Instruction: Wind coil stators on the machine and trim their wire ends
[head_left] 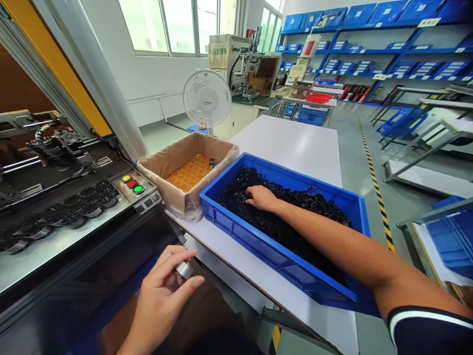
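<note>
My left hand (166, 291) is in front of the bench's near edge, fingers curled around a small silver metal cylinder (184, 269). To the right, my right arm reaches over a blue plastic bin (273, 264) heaped with small black ring-shaped parts (295, 217). Among these parts, near the bin's left end, my right hand (261, 198) has its fingertips bent together; whatever they pinch is hidden. A row of black round parts with silvery rims (74, 209) lies on the machine's metal ledge at left.
A plastic-lined cardboard box (173, 190) with an orange patterned layer stands left of the bin. Yellow, red and green buttons (132, 184) sit on the machine's corner. Behind the box is a white fan (207, 98). The white table (291, 140) extends beyond the bin.
</note>
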Available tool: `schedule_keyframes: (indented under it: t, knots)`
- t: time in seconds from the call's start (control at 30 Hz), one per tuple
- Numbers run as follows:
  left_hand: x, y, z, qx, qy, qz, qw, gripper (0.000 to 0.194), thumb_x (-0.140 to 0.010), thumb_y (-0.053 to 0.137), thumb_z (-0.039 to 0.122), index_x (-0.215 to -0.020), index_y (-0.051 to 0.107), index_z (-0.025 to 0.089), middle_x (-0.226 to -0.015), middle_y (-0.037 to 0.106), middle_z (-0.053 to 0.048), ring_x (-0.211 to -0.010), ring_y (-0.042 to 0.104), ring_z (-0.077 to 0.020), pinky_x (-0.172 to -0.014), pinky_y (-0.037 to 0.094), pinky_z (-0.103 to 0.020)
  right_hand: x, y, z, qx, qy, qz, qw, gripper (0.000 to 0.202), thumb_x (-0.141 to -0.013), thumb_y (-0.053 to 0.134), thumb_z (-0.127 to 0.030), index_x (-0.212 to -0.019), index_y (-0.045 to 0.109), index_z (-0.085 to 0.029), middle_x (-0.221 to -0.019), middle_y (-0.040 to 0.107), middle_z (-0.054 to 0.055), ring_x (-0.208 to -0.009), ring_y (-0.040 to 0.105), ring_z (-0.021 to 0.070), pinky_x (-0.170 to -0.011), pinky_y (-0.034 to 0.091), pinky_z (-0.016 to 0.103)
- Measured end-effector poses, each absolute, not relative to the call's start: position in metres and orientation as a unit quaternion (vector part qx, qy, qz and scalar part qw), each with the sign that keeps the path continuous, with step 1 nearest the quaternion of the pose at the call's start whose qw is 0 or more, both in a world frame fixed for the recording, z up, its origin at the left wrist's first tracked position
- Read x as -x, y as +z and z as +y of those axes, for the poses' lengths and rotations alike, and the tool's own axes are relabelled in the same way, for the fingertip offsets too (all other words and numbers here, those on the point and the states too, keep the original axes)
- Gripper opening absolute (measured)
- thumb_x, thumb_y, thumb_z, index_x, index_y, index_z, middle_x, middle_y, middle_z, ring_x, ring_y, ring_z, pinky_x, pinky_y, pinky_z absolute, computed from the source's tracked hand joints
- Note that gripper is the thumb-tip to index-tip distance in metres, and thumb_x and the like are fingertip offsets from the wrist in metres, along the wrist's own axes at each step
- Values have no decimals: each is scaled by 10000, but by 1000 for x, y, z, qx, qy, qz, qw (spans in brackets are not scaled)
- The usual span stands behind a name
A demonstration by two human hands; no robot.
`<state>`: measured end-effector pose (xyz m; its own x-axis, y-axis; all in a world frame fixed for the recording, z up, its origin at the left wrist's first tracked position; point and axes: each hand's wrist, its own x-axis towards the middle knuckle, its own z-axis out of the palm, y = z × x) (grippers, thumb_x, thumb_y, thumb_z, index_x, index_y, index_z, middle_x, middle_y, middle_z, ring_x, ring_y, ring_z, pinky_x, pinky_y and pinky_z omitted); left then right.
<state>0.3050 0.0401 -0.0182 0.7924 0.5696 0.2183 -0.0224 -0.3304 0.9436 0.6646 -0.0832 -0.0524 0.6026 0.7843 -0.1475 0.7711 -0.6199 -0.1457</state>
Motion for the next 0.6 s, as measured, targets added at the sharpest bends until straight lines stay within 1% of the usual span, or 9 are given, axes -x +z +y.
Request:
schedule_keyframes:
  t: [0.07,0.13,0.27,0.33,0.4,0.47,0.53,0.57,0.6]
  knots:
    - [-307,-18,37,-808,283,156,493,331,-754,802,263,-1083,764,264,-943,707,-47,-834,684,-175,-710,557,-223,-664,-57,-81,902,109,-416,17,320,-955,617,-350,-1206,608,-154,-1219,632,95,-1055,642,221,-902,559,434]
    - [-307,-20,35,-817,293,154,473,424,-756,805,251,-1171,728,276,-996,741,-52,-881,698,-196,-777,563,-261,-663,-57,-80,906,123,-405,0,316,-955,617,-349,-1205,609,-157,-1220,632,94,-1052,643,220,-898,561,431]
    - [-305,-22,36,-797,279,173,507,391,-804,770,281,-1191,718,272,-1188,748,-66,-1074,695,-242,-906,551,-308,-663,-50,-79,908,143,-394,-19,282,-959,612,-355,-1153,627,-151,-1133,661,73,-959,664,189,-834,580,388]
    - [-303,-20,37,-790,276,172,520,384,-817,759,279,-1199,720,272,-1222,740,-65,-1136,676,-249,-958,532,-312,-663,-41,-78,908,130,-398,-14,241,-953,623,-346,-1084,646,-145,-1050,680,52,-892,670,169,-797,582,362]
    - [-300,-18,35,-772,282,165,545,399,-813,764,262,-1209,718,270,-1209,745,-65,-1081,700,-234,-958,535,-302,-656,-26,-77,909,92,-406,9,159,-921,662,-287,-958,673,-132,-932,697,53,-838,676,178,-775,572,346]
    - [-300,-15,34,-734,282,156,598,400,-814,762,245,-1211,717,260,-1194,748,-75,-933,731,-196,-876,568,-276,-638,-7,-78,903,37,-425,51,78,-895,666,-204,-893,688,-129,-880,709,82,-838,680,206,-792,553,346]
    - [-301,-11,32,-677,278,147,665,407,-809,766,227,-1212,716,245,-1201,741,-89,-825,728,-161,-793,587,-250,-606,11,-82,880,-14,-462,106,93,-909,628,-184,-957,694,-140,-943,720,102,-886,677,212,-838,537,338]
    - [-303,-10,31,-649,276,144,694,417,-793,780,213,-1205,720,238,-1207,737,-95,-816,726,-155,-779,590,-242,-586,19,-86,857,-28,-494,144,124,-926,608,-204,-1011,686,-157,-988,720,90,-905,673,196,-854,536,325]
    - [-304,-9,29,-626,271,142,718,429,-765,803,194,-1186,730,230,-1205,738,-99,-830,726,-157,-779,591,-238,-565,25,-90,822,-39,-535,192,122,-935,602,-223,-1021,678,-180,-999,719,69,-909,670,176,-861,540,311]
